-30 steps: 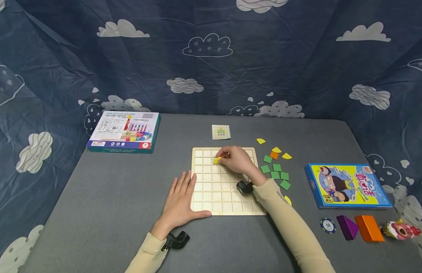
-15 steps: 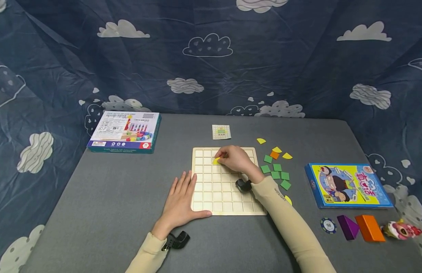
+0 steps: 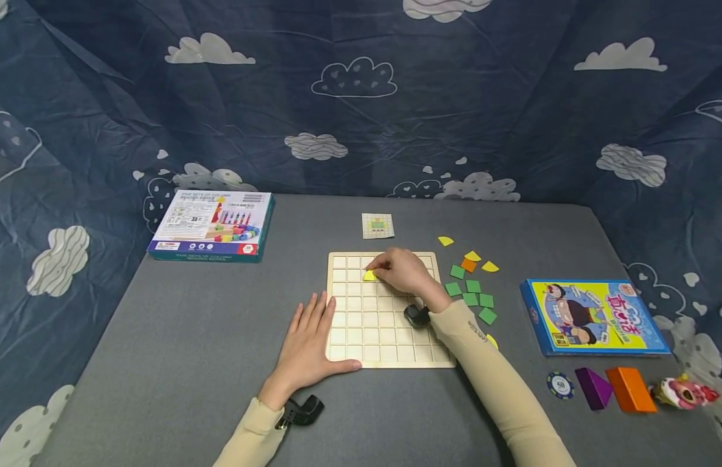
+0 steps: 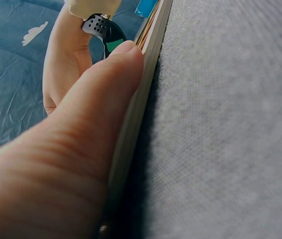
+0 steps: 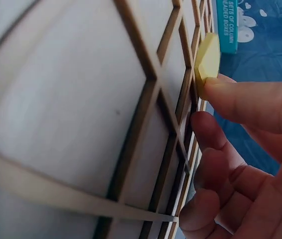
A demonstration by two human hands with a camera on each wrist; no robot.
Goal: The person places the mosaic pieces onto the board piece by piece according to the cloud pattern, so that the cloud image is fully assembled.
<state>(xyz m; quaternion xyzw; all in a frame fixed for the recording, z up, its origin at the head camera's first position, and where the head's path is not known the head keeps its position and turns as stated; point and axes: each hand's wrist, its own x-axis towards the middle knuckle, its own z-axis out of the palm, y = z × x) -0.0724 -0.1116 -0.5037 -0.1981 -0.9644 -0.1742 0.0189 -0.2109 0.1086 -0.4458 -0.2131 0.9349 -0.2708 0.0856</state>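
Observation:
A pale wooden grid board (image 3: 372, 337) lies in the middle of the grey table. My right hand (image 3: 403, 271) reaches over its upper part and pinches a small yellow piece (image 3: 369, 275) against a cell in the second row. In the right wrist view the yellow piece (image 5: 207, 57) sits tilted on the grid board (image 5: 71, 109) under a fingertip (image 5: 230, 94). My left hand (image 3: 307, 344) lies flat on the table with straight fingers, its thumb (image 4: 81, 129) pressed along the board's left edge (image 4: 136, 109).
Loose green, yellow and orange pieces (image 3: 471, 285) lie right of the board. A small pattern card (image 3: 377, 226) sits behind it. A boxed toy (image 3: 211, 225) is at the back left, a blue-yellow box (image 3: 594, 316) at the right, with a chip (image 3: 560, 385), purple and orange blocks (image 3: 614, 388) and a figurine (image 3: 684, 392).
The right hand has shifted very slightly on the yellow piece, which stays at the same cell. The left hand has not moved.

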